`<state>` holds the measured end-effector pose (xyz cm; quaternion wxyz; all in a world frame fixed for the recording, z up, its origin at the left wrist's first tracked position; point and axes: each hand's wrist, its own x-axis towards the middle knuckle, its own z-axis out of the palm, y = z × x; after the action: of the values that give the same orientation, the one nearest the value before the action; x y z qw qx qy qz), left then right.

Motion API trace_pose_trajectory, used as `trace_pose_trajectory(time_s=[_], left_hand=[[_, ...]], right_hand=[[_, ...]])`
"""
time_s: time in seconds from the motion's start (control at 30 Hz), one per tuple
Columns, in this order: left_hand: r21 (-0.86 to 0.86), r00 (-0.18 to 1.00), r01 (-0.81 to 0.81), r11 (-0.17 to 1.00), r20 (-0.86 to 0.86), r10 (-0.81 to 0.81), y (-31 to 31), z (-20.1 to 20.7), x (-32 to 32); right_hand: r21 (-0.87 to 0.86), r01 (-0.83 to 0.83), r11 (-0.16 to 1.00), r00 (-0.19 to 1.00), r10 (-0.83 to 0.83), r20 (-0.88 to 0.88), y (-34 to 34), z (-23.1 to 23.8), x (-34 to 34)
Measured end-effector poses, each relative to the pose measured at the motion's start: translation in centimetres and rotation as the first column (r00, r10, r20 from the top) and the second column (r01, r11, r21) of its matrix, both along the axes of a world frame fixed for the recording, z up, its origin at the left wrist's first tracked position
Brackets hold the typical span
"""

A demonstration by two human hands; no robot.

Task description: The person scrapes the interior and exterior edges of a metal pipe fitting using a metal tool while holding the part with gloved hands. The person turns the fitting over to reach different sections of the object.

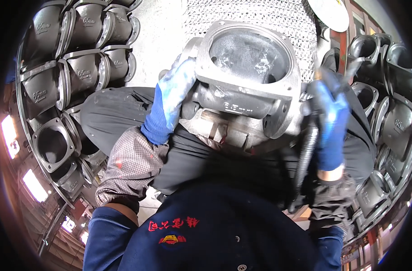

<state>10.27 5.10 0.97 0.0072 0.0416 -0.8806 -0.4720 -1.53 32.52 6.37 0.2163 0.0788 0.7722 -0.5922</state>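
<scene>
A grey cast-metal valve body (235,97) rests in front of my lap, its large square flanged opening facing up. My left hand (176,88), in a blue and white glove, is closed on the valve body's left side, fingers partly hidden behind the flange. To the right of the casting, my right hand (331,106), in a blue glove and smeared by motion, is wrapped round a dark powered hand tool. The tool's exact kind is blurred. A ribbed hose (305,156) hangs from it toward my lap.
Stacked valve bodies (81,72) stand in rows at my left, and more castings (395,122) are piled at my right. A woven grey mat (251,11) lies beyond the workpiece. Beneath the casting is a support block (206,124). A round pale disc (330,13) shows at the upper right.
</scene>
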Motion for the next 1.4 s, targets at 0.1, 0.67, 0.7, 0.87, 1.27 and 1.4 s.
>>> trace_pose_trajectory(time_s=[0.1,0.67,0.7,0.87,1.27,1.4], left_hand=[[0.216,0.970,-0.196,0.956,0.183,0.158,-0.1,-0.4,2.2],[0.350,0.952,-0.274,0.896,0.229,0.202,2.0,0.9,1.1],[0.320,0.957,-0.260,0.911,0.213,0.198,1.9,0.6,1.2],[0.369,0.967,-0.233,0.900,0.182,0.176,1.5,0.0,1.4],[0.465,0.990,-0.125,0.876,-0.002,0.142,1.0,-1.2,1.6],[0.844,0.983,-0.180,0.506,0.173,0.060,-1.4,-3.9,2.4]], right_hand=[[0.127,-0.435,0.891,0.876,0.452,-0.170,-0.4,4.2,-4.4],[0.104,-0.986,0.133,0.132,0.991,-0.017,-8.7,-0.4,-10.0],[0.067,-0.988,0.142,0.141,0.990,-0.023,-8.7,-0.8,-10.2],[0.001,-0.956,0.293,0.277,0.904,0.326,-9.6,-0.4,-10.1],[0.672,-0.737,-0.074,-0.159,0.985,-0.066,-10.2,2.3,-8.5],[0.629,-0.777,0.021,-0.035,0.996,-0.077,-9.6,2.6,-8.9]])
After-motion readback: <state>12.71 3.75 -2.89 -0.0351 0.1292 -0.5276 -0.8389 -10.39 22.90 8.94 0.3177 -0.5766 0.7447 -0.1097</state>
